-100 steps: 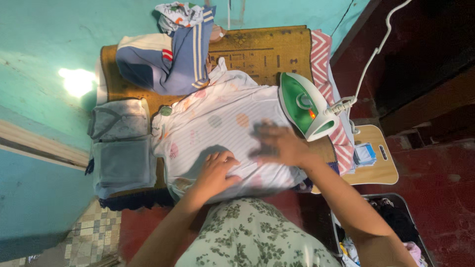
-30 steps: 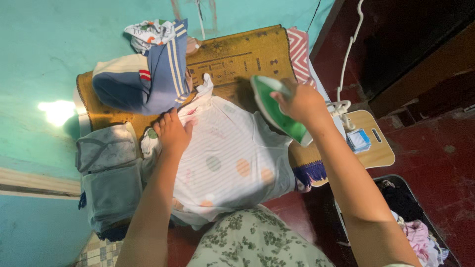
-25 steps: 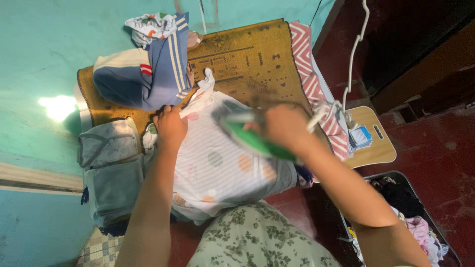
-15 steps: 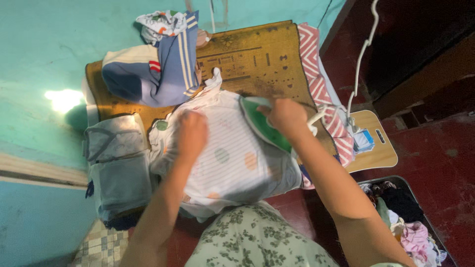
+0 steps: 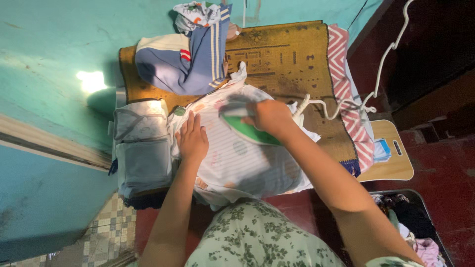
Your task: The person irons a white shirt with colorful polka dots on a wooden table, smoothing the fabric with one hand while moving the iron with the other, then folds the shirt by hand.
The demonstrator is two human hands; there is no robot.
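The right hand [image 5: 269,117] is wrapped tight round the handle of a green & white iron [image 5: 242,126], pressing it flat on a white shirt w/ dots [image 5: 252,158]. The shirt lies spread in the middle of a brown patterned mat [image 5: 282,54], its near part hanging over the mat's front edge toward the person.

The left hand [image 5: 192,141] lies flat, fingers close together, palm down on the shirt near its left side, just beside the iron. It grips nothing; it looks like it keeps the cloth smooth & stops it sliding while the iron pushes.

A white cord [image 5: 368,94] runs from the back of the iron across the mat's right side & up, out of the iron's way.

A folded grey pile [image 5: 141,148] sits on the mat's left edge, touching the shirt. A blue & white jacket [image 5: 183,59] is heaped at the back left corner, w/ a printed cloth on top. A red zigzag cloth [image 5: 349,89] lines the right edge. Past it sits a wooden board [image 5: 393,165], & a dark bin of clothes [image 5: 410,225] stands lower right.
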